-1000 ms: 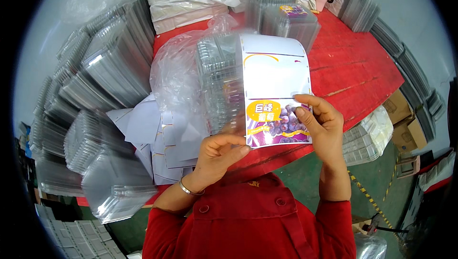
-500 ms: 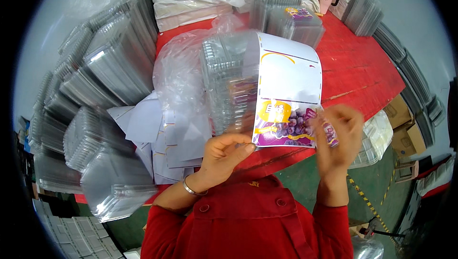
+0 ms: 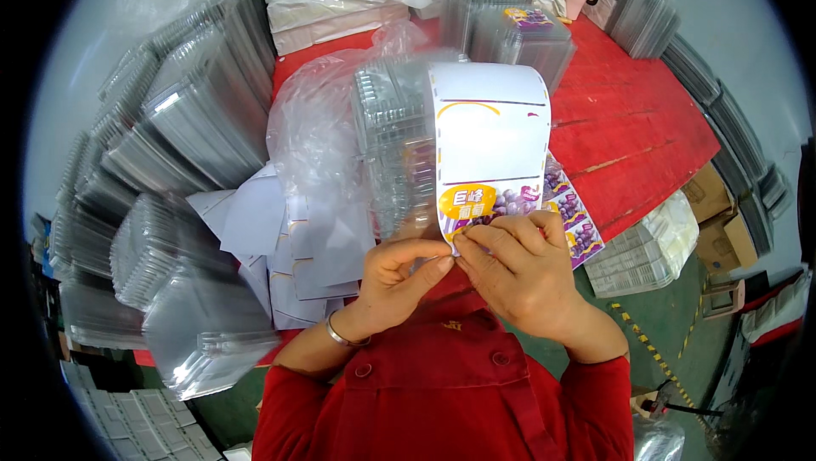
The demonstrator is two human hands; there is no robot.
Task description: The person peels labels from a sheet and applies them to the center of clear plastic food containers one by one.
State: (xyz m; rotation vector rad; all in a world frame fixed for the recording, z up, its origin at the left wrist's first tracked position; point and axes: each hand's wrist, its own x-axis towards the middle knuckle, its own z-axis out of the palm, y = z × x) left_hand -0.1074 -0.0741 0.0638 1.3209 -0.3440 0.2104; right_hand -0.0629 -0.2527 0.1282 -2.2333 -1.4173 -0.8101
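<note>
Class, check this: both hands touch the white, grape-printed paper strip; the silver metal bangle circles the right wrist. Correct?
Not quite: in the head view, the silver metal bangle circles the left wrist; left hand and right hand do touch the paper strip.

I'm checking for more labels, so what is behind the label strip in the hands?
Behind the label strip, part of a purple grape-print sheet sticks out at its right, and clear containers show at its left. Whatever lies directly behind it is covered.
</note>
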